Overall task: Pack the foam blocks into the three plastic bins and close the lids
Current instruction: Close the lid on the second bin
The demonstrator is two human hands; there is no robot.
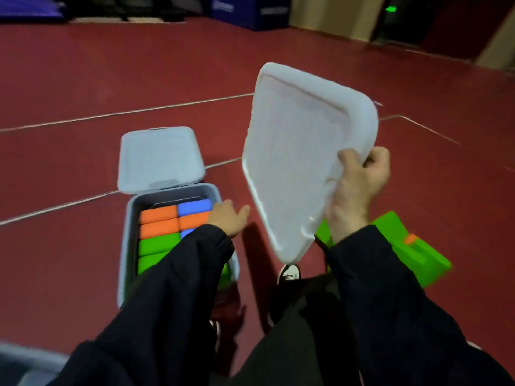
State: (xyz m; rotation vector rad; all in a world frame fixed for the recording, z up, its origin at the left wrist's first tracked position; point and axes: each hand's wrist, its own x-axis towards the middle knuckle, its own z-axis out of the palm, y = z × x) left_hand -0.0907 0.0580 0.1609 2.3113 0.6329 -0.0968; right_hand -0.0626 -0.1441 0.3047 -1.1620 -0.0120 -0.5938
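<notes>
above floor: right hand (355, 190) grips white lid (301, 162); left hand (228, 218) relaxed over bin (126, 246).

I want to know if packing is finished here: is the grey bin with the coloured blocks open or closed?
Open. The grey plastic bin shows orange, blue and green foam blocks inside; no lid covers it.

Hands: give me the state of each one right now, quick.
Left hand: open, fingers relaxed, resting at the right rim of the open bin, holding nothing.
Right hand: closed, gripping the loose white lid by its edge.
</notes>
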